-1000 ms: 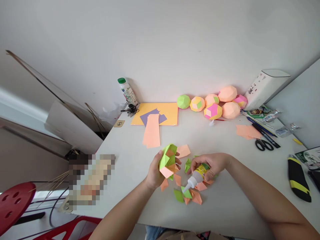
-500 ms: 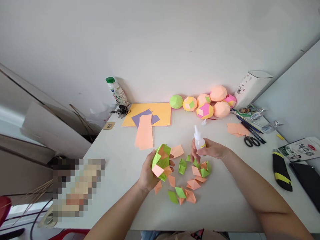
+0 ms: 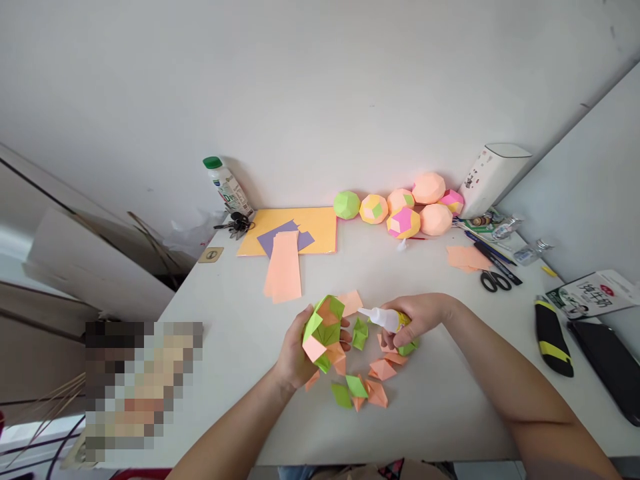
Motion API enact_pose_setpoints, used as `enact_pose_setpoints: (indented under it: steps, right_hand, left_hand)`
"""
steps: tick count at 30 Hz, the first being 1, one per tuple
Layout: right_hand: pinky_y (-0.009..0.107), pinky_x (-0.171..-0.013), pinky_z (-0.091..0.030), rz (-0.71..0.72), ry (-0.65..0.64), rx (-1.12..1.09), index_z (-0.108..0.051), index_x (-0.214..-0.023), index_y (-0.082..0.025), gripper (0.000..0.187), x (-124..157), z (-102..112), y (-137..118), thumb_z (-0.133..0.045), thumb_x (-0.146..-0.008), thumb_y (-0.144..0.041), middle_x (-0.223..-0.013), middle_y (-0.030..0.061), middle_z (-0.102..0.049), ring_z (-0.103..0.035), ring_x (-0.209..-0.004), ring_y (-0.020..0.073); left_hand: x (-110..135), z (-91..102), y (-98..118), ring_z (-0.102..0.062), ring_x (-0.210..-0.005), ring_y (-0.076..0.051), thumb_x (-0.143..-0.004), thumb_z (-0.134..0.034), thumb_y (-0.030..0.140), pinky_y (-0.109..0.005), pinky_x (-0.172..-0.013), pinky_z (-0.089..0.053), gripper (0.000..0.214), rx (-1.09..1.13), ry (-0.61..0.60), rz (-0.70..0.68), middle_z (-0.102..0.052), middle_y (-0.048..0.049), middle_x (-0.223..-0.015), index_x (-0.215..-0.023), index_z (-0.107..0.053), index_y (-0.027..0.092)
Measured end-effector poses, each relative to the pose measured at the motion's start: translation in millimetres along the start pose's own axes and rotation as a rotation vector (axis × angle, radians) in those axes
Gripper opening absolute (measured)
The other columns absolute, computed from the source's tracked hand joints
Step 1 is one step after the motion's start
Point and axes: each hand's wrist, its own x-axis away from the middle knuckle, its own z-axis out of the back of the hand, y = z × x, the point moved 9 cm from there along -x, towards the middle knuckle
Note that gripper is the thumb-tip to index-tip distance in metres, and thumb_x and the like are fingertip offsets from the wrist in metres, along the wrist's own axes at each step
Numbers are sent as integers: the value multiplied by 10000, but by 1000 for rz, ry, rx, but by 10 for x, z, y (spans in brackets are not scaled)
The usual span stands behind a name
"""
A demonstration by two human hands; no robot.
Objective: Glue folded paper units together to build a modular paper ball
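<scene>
My left hand [image 3: 294, 353] is wrapped round a partly built folded-paper ball [image 3: 326, 328] in green and peach, its open hollow side facing me. In my right hand [image 3: 415, 319] is a white glue bottle [image 3: 387, 319], tipped on its side with the nozzle pointing left toward the paper ball, a short gap apart. A green folded paper piece [image 3: 360, 333] stands on the table between the two hands. Several peach folded pieces [image 3: 383, 369] and green folded pieces [image 3: 342, 395] lie below them. A peach paper sheet [image 3: 351, 302] lies behind the ball.
Finished paper balls [image 3: 404, 222] are lined up by the wall. Peach strips [image 3: 286, 270] overlap purple paper and a yellow sheet stack [image 3: 320, 230]. A green-capped bottle [image 3: 227, 187] stands back left. On the right are scissors [image 3: 495, 280], a black-and-yellow case [image 3: 553, 339] and a black phone-like slab [image 3: 607, 367].
My right hand has tipped the glue bottle from upright to sideways, its nozzle now toward the paper ball. My left hand still holds the ball. The whole view has shifted slightly.
</scene>
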Motion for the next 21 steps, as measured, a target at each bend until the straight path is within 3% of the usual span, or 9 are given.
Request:
enact_pose_setpoints:
  steps: [8, 15, 21]
  right_hand:
    - [266, -739, -488, -45, 50, 95, -608, -913, -150, 317, -21, 1, 5, -713, -717, -377, -931, 48, -692, -641, -873, 186]
    - [313, -787, -486, 301, 220, 88, -608, -895, -153, 172, 26, 11, -391, -657, -752, -235, -906, 54, -662, -626, -913, 199]
    - [247, -621, -455, 259, 363, 291, -588, -915, -178, 230, -13, -112, -424, -680, -710, -226, -900, 26, -648, -596, -717, 141]
  left_hand:
    - [-16, 93, 10, -656, -788, -279, -825, -458, 500, -391, -713, -496, 462, 45, 54, 4, -691, -155, -858, -904, -670, 97]
    - [12, 84, -16, -648, -910, -321, -817, -468, 500, -438, -818, -479, 446, 64, 101, 44, -696, -146, -832, -824, -679, 107]
    - [-4, 28, -37, -623, -989, -318, -804, -476, 523, -423, -892, -460, 468, 97, 32, 48, -697, -152, -833, -781, -689, 106]
